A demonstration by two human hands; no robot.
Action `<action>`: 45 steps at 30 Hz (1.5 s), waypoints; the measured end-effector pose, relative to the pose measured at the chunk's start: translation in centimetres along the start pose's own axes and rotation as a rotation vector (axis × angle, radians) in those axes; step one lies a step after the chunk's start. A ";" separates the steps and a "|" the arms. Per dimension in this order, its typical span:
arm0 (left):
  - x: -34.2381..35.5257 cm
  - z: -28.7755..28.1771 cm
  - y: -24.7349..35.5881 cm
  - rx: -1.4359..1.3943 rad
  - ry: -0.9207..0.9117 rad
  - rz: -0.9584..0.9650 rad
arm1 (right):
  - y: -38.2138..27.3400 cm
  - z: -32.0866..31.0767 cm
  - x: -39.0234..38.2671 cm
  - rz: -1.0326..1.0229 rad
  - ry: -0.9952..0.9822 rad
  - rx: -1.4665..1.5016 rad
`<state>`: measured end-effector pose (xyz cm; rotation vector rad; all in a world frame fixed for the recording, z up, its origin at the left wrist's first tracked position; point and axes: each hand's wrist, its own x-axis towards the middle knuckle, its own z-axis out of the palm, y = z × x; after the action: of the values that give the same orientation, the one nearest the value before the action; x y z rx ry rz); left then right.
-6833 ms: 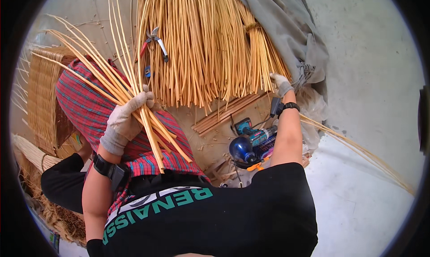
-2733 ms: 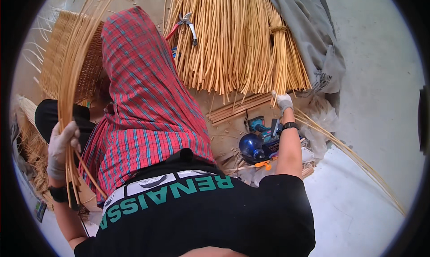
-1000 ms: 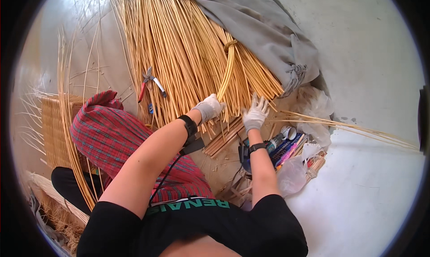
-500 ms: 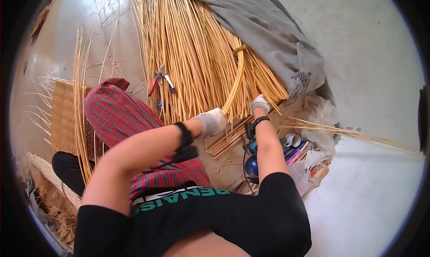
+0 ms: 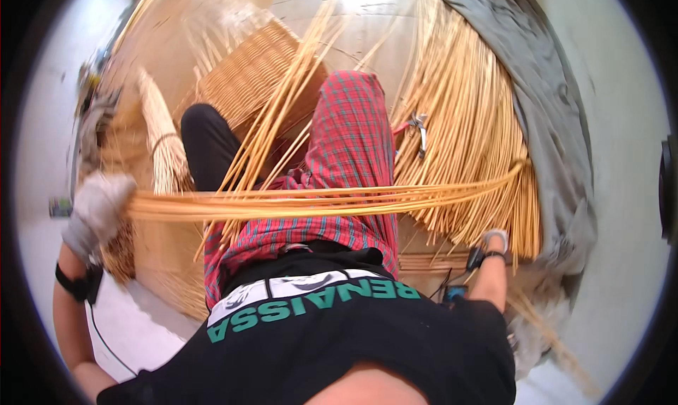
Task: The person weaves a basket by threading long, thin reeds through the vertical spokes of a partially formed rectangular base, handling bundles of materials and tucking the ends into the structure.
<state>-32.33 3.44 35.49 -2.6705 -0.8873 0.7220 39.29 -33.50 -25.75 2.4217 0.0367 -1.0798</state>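
Note:
My left hand [image 5: 99, 211], in a white glove, is closed around one end of a bunch of long, thin canes [image 5: 304, 201] at the far left. The bunch stretches sideways over my lap and runs into the large pile of canes [image 5: 462, 122] near a twisted tie [image 5: 521, 163]. My gloved right hand [image 5: 495, 240] lies at the near ends of the pile; its fingers are too small and blurred to read. Red-handled pruning shears [image 5: 421, 133] rest on the pile. Beside my knee is a woven cane panel [image 5: 244, 80] with loose canes [image 5: 279, 115] leaning across it.
A grey cloth [image 5: 547, 108] borders the pile on its right. A tied bundle of pale strands [image 5: 162, 133] lies at the left. Brown sticks [image 5: 434, 262] and a blue tool [image 5: 455, 292] sit near my right arm, with clear plastic [image 5: 530, 341] farther down.
My left hand has swung far to the left, drawing the bunch of canes out across my lap. The view has turned left. My right hand stays at the near ends of the pile.

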 end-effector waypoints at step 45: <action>23.3 24.8 5.9 -1.262 0.019 -0.197 | -43.1 2.5 -52.0 -0.914 -1.251 1.492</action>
<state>-26.23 14.69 3.43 -3.4216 -2.0778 0.0036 -7.51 12.14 -8.51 1.9082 -0.1458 -3.9017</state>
